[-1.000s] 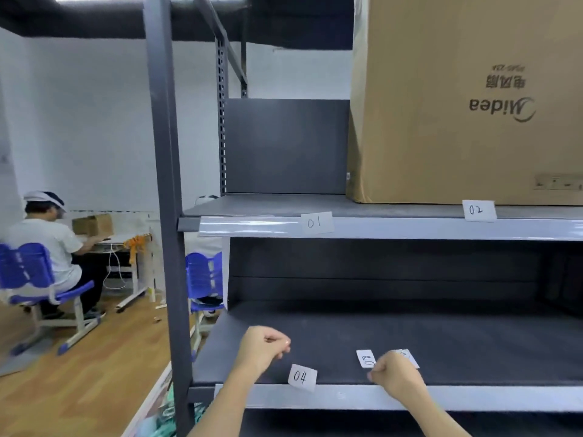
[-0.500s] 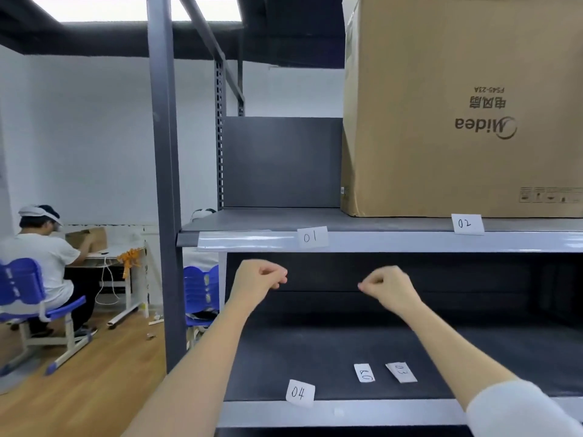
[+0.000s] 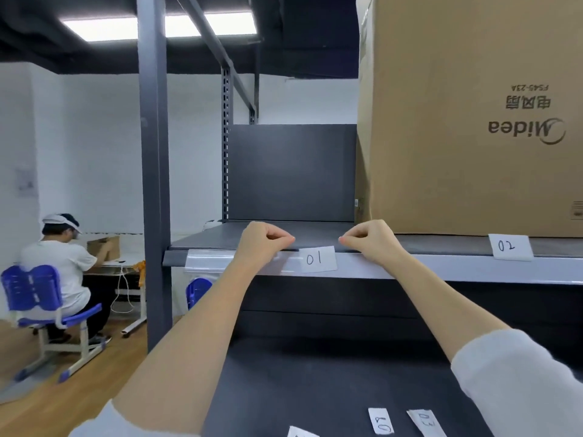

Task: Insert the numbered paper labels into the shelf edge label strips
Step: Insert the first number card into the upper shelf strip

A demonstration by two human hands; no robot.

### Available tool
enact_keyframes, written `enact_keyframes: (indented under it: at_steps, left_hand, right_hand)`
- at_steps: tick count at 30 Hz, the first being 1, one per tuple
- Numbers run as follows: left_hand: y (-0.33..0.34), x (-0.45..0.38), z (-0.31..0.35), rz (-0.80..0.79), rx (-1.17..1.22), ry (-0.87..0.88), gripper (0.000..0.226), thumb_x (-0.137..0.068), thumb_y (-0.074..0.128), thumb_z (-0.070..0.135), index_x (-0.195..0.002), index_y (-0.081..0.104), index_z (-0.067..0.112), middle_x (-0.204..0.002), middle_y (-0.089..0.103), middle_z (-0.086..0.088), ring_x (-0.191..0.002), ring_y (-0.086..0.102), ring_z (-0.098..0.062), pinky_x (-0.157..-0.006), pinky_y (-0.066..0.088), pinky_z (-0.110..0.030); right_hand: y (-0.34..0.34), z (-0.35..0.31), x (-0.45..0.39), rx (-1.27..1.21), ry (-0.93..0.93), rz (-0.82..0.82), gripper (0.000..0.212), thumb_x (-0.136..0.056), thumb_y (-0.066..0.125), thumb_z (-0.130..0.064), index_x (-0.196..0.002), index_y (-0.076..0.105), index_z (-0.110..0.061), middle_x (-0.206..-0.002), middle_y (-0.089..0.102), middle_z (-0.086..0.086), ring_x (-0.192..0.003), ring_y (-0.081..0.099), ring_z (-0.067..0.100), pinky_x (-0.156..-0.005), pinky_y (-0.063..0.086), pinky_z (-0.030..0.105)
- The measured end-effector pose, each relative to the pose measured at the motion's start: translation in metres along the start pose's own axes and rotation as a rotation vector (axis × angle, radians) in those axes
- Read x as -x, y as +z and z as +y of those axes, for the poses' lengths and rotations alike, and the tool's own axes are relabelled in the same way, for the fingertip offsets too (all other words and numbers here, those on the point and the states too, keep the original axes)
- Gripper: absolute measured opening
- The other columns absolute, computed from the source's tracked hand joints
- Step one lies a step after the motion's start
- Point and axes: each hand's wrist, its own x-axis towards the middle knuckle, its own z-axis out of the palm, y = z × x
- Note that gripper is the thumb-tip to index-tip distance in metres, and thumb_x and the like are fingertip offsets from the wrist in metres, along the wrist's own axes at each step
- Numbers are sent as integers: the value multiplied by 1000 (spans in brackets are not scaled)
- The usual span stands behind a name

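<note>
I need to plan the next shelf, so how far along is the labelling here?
Early. Nothing is clearly seated: label 01 and label 02 stand at the upper strip, apparently only propped. In hand: the left hand and right hand pinch the strip's top edge either side of 01. Left: two loose labels on the lower shelf, another at the frame's bottom edge.

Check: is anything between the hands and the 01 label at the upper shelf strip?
Nothing visible. The left hand and right hand flank the 01 label on the upper label strip; the cardboard box stands off to the right.
</note>
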Motion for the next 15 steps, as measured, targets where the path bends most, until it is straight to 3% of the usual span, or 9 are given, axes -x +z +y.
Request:
enact_keyframes:
  at_steps: [2, 5, 8, 11, 15]
  left_hand:
    - [2, -3, 0, -48, -40, -13, 12, -79, 64, 12, -84, 72, 4, -79, 67, -2, -69, 57, -5, -70, 45, -23]
    - [3, -6, 1, -129, -80, -23, 11, -79, 66, 15, -84, 73, 8, -76, 67, 2, -68, 55, 1, -65, 43, -15]
    - [2, -6, 4, -197, -120, -34, 9, -78, 67, 15, -79, 74, 10, -66, 65, 10, -65, 55, -5, -66, 42, -19]
    - [2, -8, 3, -200, -131, -37, 9, -77, 66, 14, -77, 74, 10, -64, 64, 10, -69, 55, -12, -65, 43, -22]
    - [7, -9, 3, -192, -162, -43, 12, -77, 65, 13, -77, 74, 6, -71, 68, 1, -72, 56, -15, -70, 46, -29]
  right_hand:
    - [2, 4, -4, -23, -11, -20, 19, -86, 60, -13, -89, 71, 3, -60, 55, -7, -36, 46, -3, -32, 30, 6]
    - [3, 6, -8, -18, -35, -51, 19, -86, 61, -14, -91, 72, 0, -73, 62, -1, -48, 42, 3, -37, 30, 7]
    - [3, 4, -7, -24, -32, -93, 19, -86, 61, -14, -91, 73, 0, -78, 64, 0, -58, 45, 10, -42, 33, 9]
    - [5, 2, -6, -27, -32, -104, 18, -85, 62, -12, -90, 73, 1, -83, 66, 2, -76, 53, 15, -59, 40, 23]
    - [9, 2, -6, 6, -30, -92, 17, -85, 62, -12, -90, 74, 0, -78, 65, -3, -74, 55, 12, -61, 42, 22]
